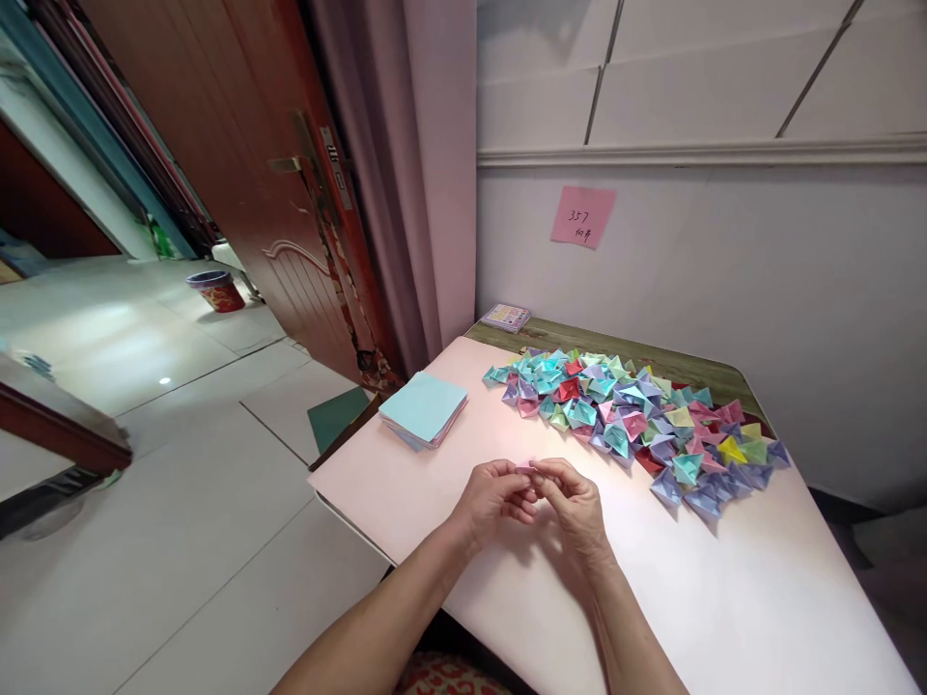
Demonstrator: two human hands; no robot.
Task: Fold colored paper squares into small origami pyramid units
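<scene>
Both hands meet above the near part of the table, pinching a small pink folded paper (526, 469) between their fingertips. My left hand (496, 497) grips its left side with thumb and forefinger, the other fingers curled below. On the right side, my right hand (574, 502) pinches it too. Fingers cover most of the paper, so its exact shape is hidden. Beyond my right hand spreads a heap of folded paper boats (615, 410) in blue, purple, pink, red, yellow and green. A stack of square paper sheets (424, 407), light blue on top, lies left of my hands.
The table (782, 598) has a pale pink cover and a wood-patterned back edge. A small pile of cards (505, 317) sits at its far corner. A pink note (583, 216) is stuck to the wall. Left are a curtain, a brown door (238, 145) and a red bin (221, 292).
</scene>
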